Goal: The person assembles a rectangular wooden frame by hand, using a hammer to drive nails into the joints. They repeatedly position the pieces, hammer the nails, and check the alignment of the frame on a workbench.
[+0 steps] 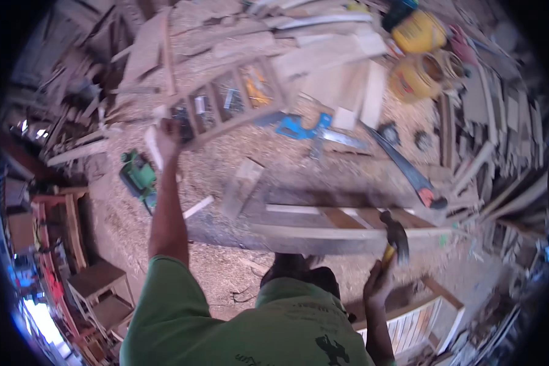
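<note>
My left arm stretches forward to the left end of a wooden compartment tray (230, 127). There my left hand (169, 135) is at the leftmost compartment, which holds small dark pieces; its fingers are blurred and partly hidden. Yellow and pale bits lie in the tray's other compartments. At the lower right, my right hand (378, 285) is closed round the yellow handle of a claw hammer (398, 238), its dark head up. Beyond the hammer, a narrow wooden frame with slats (311, 230) lies along the near edge of the bench.
Blue-handled saw (296, 128), dark handsaw (402, 165) and green power tool (139, 177) lie among wood shavings. A short board (243, 186) rests mid-bench. Yellow tubs (412, 79) stand at the back right. A slatted wooden piece (409, 326) is at the lower right, a small stool (100, 283) lower left.
</note>
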Tool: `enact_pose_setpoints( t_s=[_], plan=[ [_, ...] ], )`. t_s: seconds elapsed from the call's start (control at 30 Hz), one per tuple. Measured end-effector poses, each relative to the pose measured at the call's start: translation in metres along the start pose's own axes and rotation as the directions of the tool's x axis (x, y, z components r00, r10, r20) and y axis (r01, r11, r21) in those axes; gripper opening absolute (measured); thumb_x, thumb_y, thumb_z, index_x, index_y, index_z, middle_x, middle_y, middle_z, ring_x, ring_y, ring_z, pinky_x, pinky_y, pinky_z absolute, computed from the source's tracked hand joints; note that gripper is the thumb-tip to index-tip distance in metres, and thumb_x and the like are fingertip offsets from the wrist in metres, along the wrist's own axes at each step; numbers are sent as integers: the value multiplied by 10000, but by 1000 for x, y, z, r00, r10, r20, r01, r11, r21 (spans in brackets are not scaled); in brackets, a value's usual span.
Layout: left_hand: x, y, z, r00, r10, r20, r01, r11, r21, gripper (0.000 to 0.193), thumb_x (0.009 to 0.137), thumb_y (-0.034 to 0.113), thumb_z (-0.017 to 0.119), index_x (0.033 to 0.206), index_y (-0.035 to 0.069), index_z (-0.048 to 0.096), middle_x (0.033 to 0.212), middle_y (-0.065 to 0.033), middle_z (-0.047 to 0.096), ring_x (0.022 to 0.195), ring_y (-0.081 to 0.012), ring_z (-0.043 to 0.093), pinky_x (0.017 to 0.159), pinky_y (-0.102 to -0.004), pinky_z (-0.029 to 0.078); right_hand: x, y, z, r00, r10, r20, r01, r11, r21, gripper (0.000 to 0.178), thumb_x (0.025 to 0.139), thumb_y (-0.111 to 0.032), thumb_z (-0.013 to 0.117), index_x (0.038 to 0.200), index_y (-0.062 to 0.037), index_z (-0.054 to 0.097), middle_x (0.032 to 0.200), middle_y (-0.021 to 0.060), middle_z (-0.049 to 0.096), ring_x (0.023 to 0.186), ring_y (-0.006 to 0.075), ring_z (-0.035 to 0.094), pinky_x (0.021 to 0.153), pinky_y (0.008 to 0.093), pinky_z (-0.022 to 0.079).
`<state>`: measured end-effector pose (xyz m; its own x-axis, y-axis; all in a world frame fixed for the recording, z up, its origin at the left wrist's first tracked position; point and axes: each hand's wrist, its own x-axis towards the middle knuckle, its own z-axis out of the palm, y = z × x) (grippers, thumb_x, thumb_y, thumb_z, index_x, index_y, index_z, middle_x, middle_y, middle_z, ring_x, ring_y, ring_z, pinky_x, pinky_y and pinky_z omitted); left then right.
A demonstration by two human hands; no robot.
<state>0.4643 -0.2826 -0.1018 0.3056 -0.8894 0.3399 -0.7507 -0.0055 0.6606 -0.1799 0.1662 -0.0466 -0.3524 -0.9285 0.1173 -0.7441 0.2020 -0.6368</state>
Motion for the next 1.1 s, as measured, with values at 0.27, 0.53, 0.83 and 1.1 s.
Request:
enact_pose_setpoints(
  t_s=[0.27,0.53,0.83,1.1],
  plan=[
    [-81,220,-22,983,-156,97,183,816,-548,126,1085,168,730,1131,52,725,961,-63,735,862,-144,710,800,-292,599,37,-45,-12,999,-26,-37,24,998,-62,445,1084,-116,675,1502,11,590,883,304,710,738,542,694,620,577,527],
    [-314,412,-9,932,27,361,243,695,-677,73,1080,104,701,1084,91,773,1166,-54,821,1144,-204,743,1148,-431,491,33,-38,-13,995,-75,-66,73,997,-39,591,1099,-168,652,1667,-135,494,962,285,734,764,514,711,660,578,550],
    [-351,399,38,891,324,317,-171,888,-427,193,1133,222,589,1157,148,766,1218,8,824,1175,-161,720,1297,-513,107,28,-62,-42,999,-43,32,42,999,30,654,1112,-180,622,1728,-198,403,922,290,731,763,519,709,673,605,539],
    [-359,399,41,906,334,259,-237,909,-344,165,1090,197,639,1112,172,800,1153,-7,813,1153,-204,716,1238,-500,257,18,-126,-99,940,-340,-18,339,930,139,681,1084,-102,640,1722,-170,413,888,249,675,718,467,697,622,557,536]
  ],
)
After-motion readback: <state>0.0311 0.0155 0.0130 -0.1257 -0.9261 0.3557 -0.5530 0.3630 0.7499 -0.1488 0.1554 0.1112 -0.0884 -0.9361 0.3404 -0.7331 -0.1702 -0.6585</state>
